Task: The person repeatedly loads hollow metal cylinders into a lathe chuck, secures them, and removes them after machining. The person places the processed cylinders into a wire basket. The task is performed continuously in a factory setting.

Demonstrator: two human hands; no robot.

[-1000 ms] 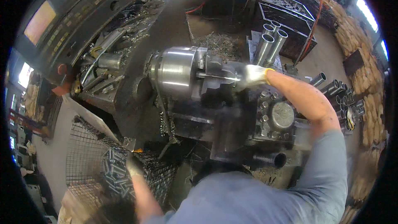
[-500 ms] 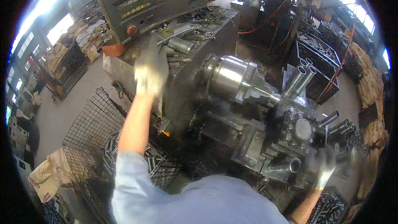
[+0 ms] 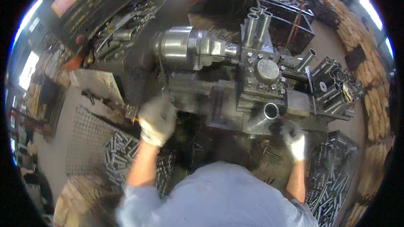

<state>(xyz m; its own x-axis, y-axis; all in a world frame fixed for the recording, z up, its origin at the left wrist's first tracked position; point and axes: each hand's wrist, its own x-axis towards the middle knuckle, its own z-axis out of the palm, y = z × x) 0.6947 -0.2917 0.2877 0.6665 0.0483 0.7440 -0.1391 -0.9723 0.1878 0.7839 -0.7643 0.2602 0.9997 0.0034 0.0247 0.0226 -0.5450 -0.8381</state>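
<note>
"Along the near edge of the dark metal lathe [image 3: 181,85], what's going on?"

"The white-gloved left hand [image 3: 158,120] is hanging below the shiny cylindrical steel chuck [image 3: 176,46]. Well apart from it, the white-gloved right hand [image 3: 294,140] is curling just beside the open-ended grey metal tube [image 3: 260,120]. Both are blurring, so I cannot tell whether either is gripping anything."

"Where's that tube sitting?"

"It's jutting from the lathe's near edge, its mouth facing right."

"And working well here?"

"Keeping both hands clear of the chuck, I'd say, and handling the tube from its outside, not over a mouth that could be cutting."
</note>
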